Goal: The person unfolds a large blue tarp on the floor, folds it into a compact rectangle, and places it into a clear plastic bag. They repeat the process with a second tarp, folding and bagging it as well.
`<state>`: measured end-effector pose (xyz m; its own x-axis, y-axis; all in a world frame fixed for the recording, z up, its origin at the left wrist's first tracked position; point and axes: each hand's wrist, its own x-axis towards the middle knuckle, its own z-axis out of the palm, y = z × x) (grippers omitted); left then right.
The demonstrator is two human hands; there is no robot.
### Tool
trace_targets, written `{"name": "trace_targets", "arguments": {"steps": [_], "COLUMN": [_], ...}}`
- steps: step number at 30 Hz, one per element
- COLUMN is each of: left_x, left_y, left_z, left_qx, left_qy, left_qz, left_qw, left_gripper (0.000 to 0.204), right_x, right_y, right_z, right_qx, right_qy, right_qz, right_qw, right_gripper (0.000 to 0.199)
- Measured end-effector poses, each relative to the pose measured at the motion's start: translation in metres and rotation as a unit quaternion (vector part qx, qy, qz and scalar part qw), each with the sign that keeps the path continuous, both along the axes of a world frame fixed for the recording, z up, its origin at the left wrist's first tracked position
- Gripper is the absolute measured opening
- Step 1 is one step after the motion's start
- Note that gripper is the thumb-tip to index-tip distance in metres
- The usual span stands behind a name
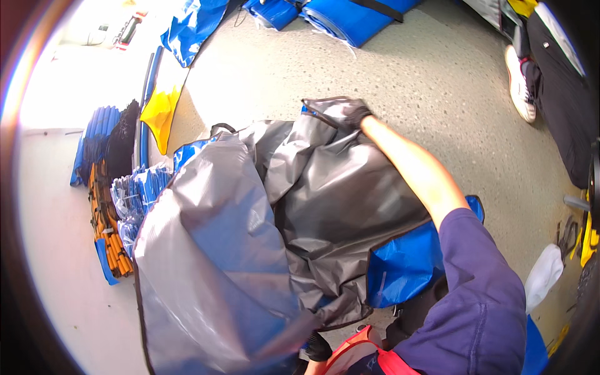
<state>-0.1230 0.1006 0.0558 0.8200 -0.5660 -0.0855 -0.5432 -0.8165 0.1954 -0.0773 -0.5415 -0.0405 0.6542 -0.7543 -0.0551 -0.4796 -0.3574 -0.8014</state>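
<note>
A large tarp [212, 237], silvery grey on one face and blue on the other with a dark hemmed edge, lies crumpled in front of me. My right hand [357, 114], in a black glove, is stretched far forward with its fingers closed on the tarp's far edge. Close to my body, my left hand [318, 347], also gloved in black, grips the near part of the sheet. Folds there partly cover its fingers, and the fabric beside it is blurred. A blue part [406, 265] of the tarp shows under my right arm.
Rolled blue tarps [340, 19] lie on the speckled floor at the far side. Orange tubes [114, 250], plastic-wrapped blue bundles [140, 190] and a yellow cloth piece [162, 115] are at the left. Another person's shoe [519, 84] and a white cloth [544, 275] are at the right.
</note>
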Motion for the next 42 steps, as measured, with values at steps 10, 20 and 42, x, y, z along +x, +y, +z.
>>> {"name": "trace_targets", "arguments": {"steps": [10,20,42], "left_x": [0.058,0.068,0.053], "left_y": [-0.367,-0.476,-0.158], "left_z": [0.089,0.020,-0.154], "left_qx": [-0.203,-0.325,0.076], "left_qy": [0.188,0.225,0.026], "left_qz": [-0.308,-0.358,-0.319], "left_qw": [0.910,0.846,0.944], "left_gripper": [0.042,0.073,0.010], "right_x": [0.009,-0.279,-0.333], "right_y": [-0.143,0.009,-0.004], "right_z": [0.329,0.086,0.066], "right_qx": [-0.506,0.157,-0.092], "right_qy": [-0.334,0.263,0.082], "right_qz": [-0.144,0.092,-0.298], "right_qw": [0.782,0.947,0.947], "right_gripper": [0.074,0.127,0.048]}}
